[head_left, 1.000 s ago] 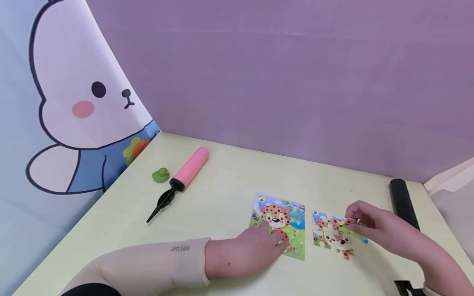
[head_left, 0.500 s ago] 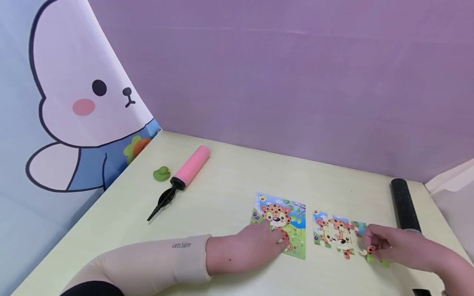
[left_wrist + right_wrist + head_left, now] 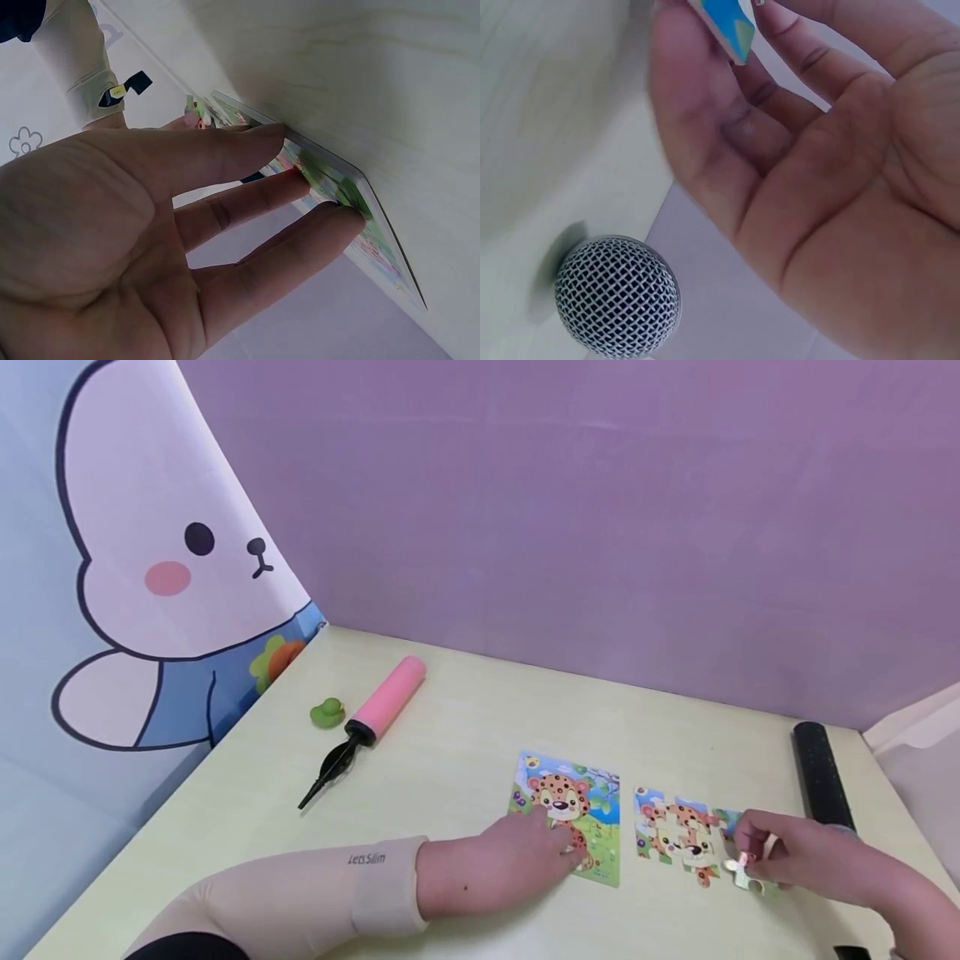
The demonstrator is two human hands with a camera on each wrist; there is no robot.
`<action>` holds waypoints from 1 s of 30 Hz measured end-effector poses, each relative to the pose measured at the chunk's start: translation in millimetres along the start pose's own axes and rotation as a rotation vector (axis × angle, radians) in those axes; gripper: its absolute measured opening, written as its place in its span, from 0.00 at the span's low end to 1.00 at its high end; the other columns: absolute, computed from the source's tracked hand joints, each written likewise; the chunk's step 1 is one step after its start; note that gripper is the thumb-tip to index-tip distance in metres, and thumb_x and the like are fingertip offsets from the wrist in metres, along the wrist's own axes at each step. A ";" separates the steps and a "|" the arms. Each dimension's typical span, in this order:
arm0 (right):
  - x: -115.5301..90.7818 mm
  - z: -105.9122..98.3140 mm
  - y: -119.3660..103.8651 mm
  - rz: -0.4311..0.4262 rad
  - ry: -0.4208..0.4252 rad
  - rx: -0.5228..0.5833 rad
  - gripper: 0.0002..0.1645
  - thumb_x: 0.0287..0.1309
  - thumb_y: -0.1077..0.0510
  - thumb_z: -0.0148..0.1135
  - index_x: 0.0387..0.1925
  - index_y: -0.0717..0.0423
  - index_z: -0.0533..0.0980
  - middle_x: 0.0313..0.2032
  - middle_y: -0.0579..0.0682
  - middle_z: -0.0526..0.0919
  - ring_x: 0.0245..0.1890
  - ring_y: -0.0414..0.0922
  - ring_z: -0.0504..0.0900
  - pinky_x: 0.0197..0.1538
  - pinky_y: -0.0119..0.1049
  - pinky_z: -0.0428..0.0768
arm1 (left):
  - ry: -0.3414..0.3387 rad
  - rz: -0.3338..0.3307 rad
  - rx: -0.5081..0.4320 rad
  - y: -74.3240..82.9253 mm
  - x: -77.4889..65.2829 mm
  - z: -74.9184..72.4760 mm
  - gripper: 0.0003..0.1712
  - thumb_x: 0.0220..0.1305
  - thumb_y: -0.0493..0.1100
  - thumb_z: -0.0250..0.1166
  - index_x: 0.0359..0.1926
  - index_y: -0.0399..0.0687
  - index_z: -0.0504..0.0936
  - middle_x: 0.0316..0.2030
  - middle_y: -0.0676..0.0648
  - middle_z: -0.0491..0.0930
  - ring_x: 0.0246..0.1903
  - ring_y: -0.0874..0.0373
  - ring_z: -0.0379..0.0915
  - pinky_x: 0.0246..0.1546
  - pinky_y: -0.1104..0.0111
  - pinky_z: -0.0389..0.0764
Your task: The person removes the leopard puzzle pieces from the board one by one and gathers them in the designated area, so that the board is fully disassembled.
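- So the left hand (image 3: pixel 506 868) has its fingers spread, tips resting on the leopard card (image 3: pixel 592 818), a bit right of centre, low in the frame.
- Right hand (image 3: pixel 806 858) is pinching a puzzle piece (image 3: pixel 741 872) at lower right; blue and green show on it in the right wrist view.
- The part-built puzzle (image 3: pixel 678 837) sits flat on the bench (image 3: pixel 465 760), between the hands.
- Black mic (image 3: pixel 821 774) lies at the right side.
- Pink pump (image 3: pixel 390 700) and green duck (image 3: pixel 327 713) hang out left of centre, side by side.

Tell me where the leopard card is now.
In the head view, the leopard card lies right of centre, partly under the left hand, just left of the puzzle pieces.
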State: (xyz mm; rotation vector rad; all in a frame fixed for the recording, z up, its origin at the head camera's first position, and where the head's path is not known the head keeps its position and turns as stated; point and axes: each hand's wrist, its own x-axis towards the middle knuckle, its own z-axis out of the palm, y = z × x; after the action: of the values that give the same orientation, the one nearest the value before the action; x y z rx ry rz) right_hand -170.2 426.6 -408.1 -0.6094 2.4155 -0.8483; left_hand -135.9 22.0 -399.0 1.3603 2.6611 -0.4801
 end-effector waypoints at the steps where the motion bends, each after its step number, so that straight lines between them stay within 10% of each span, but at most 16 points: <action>1: 0.4 0.0 -0.1 -0.001 0.006 0.004 0.06 0.72 0.66 0.62 0.42 0.53 0.74 0.34 0.40 0.80 0.27 0.31 0.76 0.25 0.30 0.74 | 0.001 0.000 0.001 -0.2 0.1 -0.1 0.34 0.75 0.45 0.66 0.78 0.69 0.70 0.68 0.58 0.78 0.62 0.53 0.79 0.55 0.65 0.90; 30: 9.8 3.3 0.6 0.012 0.129 -0.166 0.16 0.65 0.56 0.74 0.49 0.54 0.78 0.37 0.43 0.77 0.35 0.29 0.69 0.34 0.28 0.70 | 0.019 0.000 -0.007 -0.1 -1.2 -0.8 0.33 0.75 0.45 0.66 0.77 0.68 0.71 0.67 0.59 0.79 0.60 0.56 0.80 0.53 0.67 0.89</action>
State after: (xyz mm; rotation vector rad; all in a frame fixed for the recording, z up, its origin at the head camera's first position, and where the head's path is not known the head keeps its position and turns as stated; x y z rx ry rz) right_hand -175.9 420.1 -413.8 -0.6178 2.6233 -0.7057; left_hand -135.1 21.3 -398.0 1.3694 2.6752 -0.4600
